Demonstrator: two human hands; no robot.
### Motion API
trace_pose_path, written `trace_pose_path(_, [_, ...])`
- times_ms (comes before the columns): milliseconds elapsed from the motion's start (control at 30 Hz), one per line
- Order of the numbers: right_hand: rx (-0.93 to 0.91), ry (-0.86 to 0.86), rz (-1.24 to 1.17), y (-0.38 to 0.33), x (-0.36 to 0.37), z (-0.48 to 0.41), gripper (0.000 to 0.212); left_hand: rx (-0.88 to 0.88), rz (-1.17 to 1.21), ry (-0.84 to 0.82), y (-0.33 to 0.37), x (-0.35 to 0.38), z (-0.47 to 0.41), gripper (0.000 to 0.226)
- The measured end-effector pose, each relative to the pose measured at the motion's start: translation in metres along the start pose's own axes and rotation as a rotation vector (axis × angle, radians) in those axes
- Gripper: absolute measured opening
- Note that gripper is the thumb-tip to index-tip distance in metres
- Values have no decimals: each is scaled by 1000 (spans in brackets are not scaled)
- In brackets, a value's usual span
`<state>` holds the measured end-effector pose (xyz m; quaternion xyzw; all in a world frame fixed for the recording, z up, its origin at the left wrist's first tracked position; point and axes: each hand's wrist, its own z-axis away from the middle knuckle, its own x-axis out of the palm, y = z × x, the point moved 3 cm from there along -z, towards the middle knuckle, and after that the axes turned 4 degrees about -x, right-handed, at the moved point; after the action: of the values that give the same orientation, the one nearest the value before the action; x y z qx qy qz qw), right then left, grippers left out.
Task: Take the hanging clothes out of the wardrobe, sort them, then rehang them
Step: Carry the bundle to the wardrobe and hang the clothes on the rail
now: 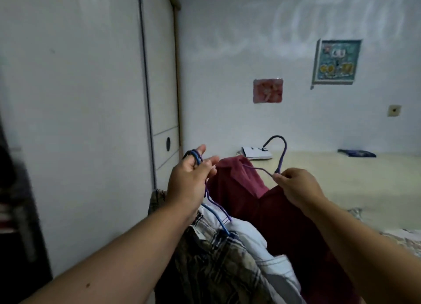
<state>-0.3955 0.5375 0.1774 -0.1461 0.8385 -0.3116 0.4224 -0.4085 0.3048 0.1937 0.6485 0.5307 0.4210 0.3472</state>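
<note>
My left hand point(190, 181) holds the hooks of several blue and purple hangers point(197, 160), looped over its fingers. From them hang a plaid shirt point(214, 265) and a white garment point(266, 253) at the bottom centre. My right hand point(296, 187) pinches the neck of a purple hanger point(281, 153) whose hook points up. That hanger carries a maroon shirt point(273, 212), which hangs between my two forearms. The white wardrobe point(79, 110) stands at the left with its doors closed; a dark opening shows at the far left edge.
A bed with a pale yellow cover point(353, 185) lies to the right, behind the clothes. On it sit a white bag or papers point(257, 154) and a dark blue flat item point(356, 153). Two pictures point(337, 62) hang on the back wall.
</note>
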Motion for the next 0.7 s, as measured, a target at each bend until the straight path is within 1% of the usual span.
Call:
trace_pose_path(100, [-114,-18,-18,-44,1,23,31,30,-35,46,29,-27,18,38])
trace_pose_path(200, [-228,-88,-56,-92,5,55,29,46,-62,70,57,-48,43,38])
trace_pose_path(300, [-323,-211,-69,-136,14,94,30,74,-111,94,81,-66,68,26])
trace_pose_path(333, [-349,-262,-61,-150,18,109,29,73,-139,112,88,-74,76,25])
trace_pose_path(367, [-379,-312,-58,-163,23,123,29,68,-159,124,95,-81,84,29])
trace_pose_path(433, [-418,-382,-69,-181,26,150,31,61,-201,133,102,-88,97,41])
trace_pose_path(467, [-446,-411,-79,-195,26,169,32,74,-245,168,112,-101,111,42])
trace_pose_path(567, [-449,-433,-106,-206,32,191,31,65,-338,209,113,-111,124,38])
trace_pose_path(700, [-524,-516,-129,-233,35,218,27,77,-335,338,136,-136,143,35])
